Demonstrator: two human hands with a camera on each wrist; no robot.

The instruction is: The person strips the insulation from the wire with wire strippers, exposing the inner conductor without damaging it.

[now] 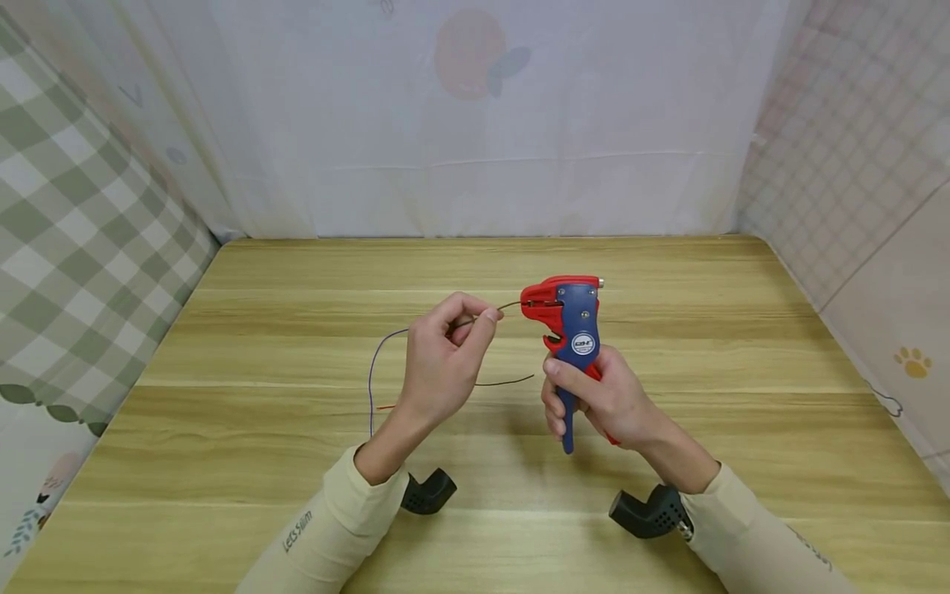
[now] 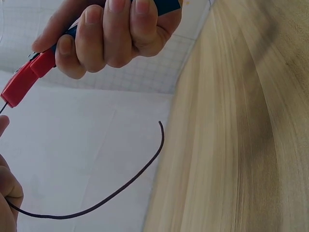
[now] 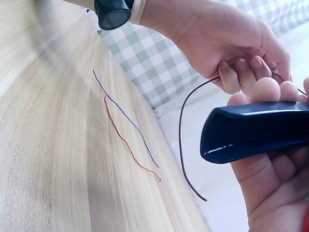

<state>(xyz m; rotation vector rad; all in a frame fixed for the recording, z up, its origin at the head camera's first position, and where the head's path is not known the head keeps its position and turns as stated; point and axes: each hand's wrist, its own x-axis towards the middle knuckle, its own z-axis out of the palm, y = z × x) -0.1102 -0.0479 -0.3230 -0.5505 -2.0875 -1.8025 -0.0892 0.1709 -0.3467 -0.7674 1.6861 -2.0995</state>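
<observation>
My right hand grips the handles of a red and blue wire stripper, held upright above the table with its jaws pointing left. My left hand pinches a dark brown wire between thumb and forefinger. One end of that wire runs into the stripper's red jaws. Its other end curves freely below the left hand, as the left wrist view shows with the dark wire. Exactly how deep the wire sits in the jaws is hidden.
On the wooden table lie a blue wire and a red wire, crossing near one end, left of the hands. Black angled camera pieces hang at both wrists. A pale curtain stands behind the table.
</observation>
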